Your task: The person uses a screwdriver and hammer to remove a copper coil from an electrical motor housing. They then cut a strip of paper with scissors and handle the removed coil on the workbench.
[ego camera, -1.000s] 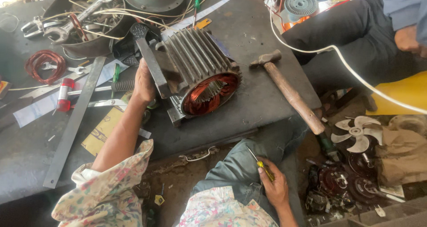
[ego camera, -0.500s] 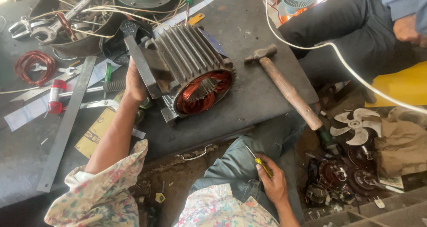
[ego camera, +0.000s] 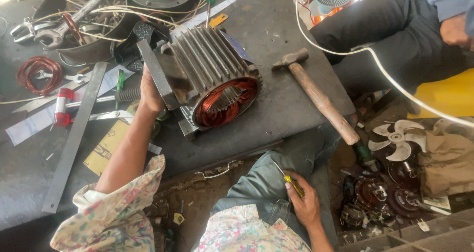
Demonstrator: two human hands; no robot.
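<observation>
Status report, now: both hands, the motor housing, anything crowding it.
Left hand grips finned motor stator, tilted on bench, copper windings facing camera. Right hand holds yellow-handled screwdriver on lap. Hammer lies just right of stator.

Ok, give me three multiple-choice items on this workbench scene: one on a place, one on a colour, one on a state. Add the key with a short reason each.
1. Where does the hammer lie?
A. on the table, to the right of the motor stator in the picture
B. inside the metal bowl
C. on the yellow seat

2. What colour are the windings inside the motor stator?
A. blue
B. copper red
C. white

3. What is the right hand doing?
A. resting open on the table
B. gripping the hammer
C. holding a yellow-handled screwdriver by the knee

Key: 1 A, the hammer lies on the dark table beside the stator. 2 B, reddish copper coils show in the open end. 3 C, fingers close on the screwdriver, while the left hand holds the stator.
</observation>
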